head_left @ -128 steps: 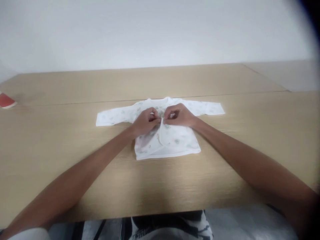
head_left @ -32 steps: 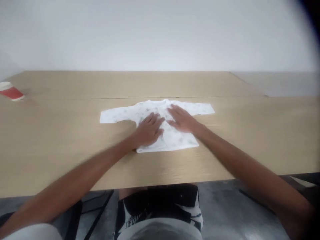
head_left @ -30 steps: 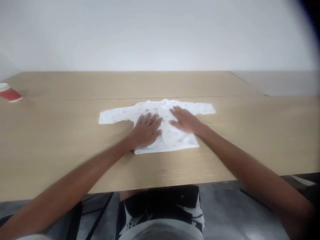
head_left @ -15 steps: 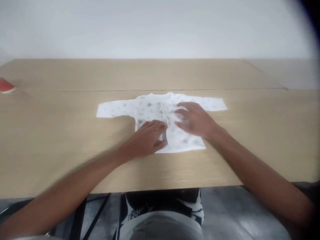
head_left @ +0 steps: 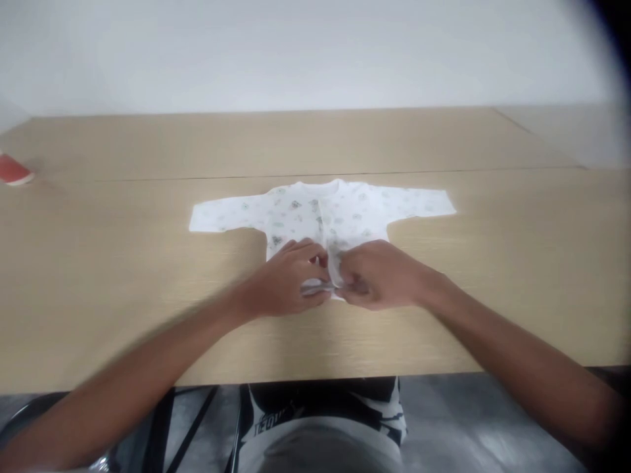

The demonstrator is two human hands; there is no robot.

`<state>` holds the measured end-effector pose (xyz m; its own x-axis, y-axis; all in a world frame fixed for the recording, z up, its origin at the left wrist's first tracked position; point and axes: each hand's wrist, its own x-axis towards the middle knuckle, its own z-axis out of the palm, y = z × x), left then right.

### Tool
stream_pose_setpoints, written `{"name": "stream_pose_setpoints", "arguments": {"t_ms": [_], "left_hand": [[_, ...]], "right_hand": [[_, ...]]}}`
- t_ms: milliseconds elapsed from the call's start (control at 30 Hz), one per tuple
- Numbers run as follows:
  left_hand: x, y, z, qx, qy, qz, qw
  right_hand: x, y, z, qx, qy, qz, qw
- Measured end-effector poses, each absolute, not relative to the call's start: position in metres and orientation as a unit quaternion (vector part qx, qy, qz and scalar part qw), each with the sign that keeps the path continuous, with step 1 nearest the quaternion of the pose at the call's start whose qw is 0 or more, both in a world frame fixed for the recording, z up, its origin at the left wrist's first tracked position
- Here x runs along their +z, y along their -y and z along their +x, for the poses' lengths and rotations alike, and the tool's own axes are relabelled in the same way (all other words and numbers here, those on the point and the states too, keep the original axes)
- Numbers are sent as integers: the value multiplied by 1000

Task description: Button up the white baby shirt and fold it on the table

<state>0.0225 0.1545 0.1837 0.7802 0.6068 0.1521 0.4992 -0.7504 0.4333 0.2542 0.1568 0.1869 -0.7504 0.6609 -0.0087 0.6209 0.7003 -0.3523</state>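
A small white long-sleeved baby shirt with a faint print lies flat, sleeves spread to both sides and neckline away from me. Its front opening runs down the middle. At the lower front, my left hand is closed with its fingers pinching the left edge of the opening. Right beside it, my right hand is closed on the right front edge near the hem. A bit of cloth is pulled up between the two hands. My fingers cover most of the hem.
The shirt rests on a light wooden table with a seam across it. A red and white object, perhaps a cup, is at the far left edge. A pale wall stands behind. My lap is below the table's front edge.
My right hand has come down from the shirt's right chest, fingers spread, to the lower opening and closed on the cloth. My left hand has stayed nearly in place.
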Motion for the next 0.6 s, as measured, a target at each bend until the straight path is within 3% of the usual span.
{"name": "stream_pose_setpoints", "arguments": {"t_ms": [167,300,600], "left_hand": [[183,-154,25,182,-286,917,211],[183,-151,28,218,-271,906,243],[184,-151,28,152,-208,921,292]], "right_hand": [[189,-164,263,174,925,-331,72],[195,-166,267,164,913,-347,140],[200,-160,264,242,910,-299,157]]}}
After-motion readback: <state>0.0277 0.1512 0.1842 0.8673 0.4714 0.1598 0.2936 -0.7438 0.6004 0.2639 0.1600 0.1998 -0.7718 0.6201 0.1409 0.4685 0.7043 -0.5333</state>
